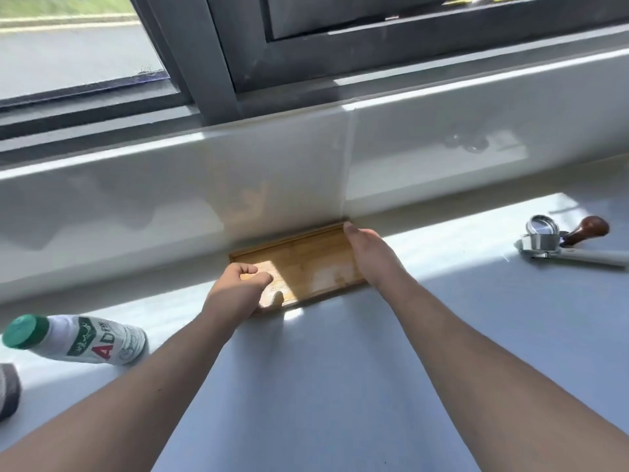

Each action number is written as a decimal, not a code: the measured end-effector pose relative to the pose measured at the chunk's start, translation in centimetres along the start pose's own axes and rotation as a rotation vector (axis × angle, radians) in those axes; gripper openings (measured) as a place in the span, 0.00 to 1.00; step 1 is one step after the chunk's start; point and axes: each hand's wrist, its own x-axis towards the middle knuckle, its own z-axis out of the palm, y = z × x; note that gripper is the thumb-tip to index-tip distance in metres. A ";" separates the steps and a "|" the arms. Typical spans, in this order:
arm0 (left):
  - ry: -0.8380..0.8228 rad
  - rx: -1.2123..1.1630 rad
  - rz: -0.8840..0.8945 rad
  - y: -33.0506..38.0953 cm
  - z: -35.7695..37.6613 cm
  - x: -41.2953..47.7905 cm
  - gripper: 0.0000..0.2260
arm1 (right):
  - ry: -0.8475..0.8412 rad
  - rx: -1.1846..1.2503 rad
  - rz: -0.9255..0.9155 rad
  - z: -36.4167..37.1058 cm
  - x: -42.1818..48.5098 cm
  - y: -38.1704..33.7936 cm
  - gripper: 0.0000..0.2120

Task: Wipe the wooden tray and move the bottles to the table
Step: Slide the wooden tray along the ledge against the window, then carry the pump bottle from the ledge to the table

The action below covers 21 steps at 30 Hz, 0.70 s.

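A small wooden tray lies flat on the pale counter, pushed against the white tiled wall under the window. My left hand grips the tray's near left corner, thumb on its upper face. My right hand holds the tray's right edge, fingers stretched along it to the far corner. Nothing stands on the tray. A white bottle with a green cap and a green and red label stands on the counter at the left, apart from both hands.
A grey cloth shows at the left edge below the bottle. At the right lie a metal coffee portafilter with a white handle and a brown-knobbed tamper. A dark window frame runs above the tiled ledge.
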 end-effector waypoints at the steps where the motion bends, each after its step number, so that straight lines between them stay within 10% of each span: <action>1: 0.011 -0.009 0.001 0.1 0.0 0.0 0.21 | 0.006 0.025 -0.003 0.1 0.0 0.0 0.32; 13: 0.045 0.175 0.254 -7.8 -9.8 -10.0 0.24 | 0.069 -0.211 -0.205 6.3 -15.2 3.2 0.25; 21: 0.367 0.200 0.345 -16.0 -28.2 -21.1 0.32 | -0.044 -0.311 -0.518 15.7 -27.9 -8.3 0.29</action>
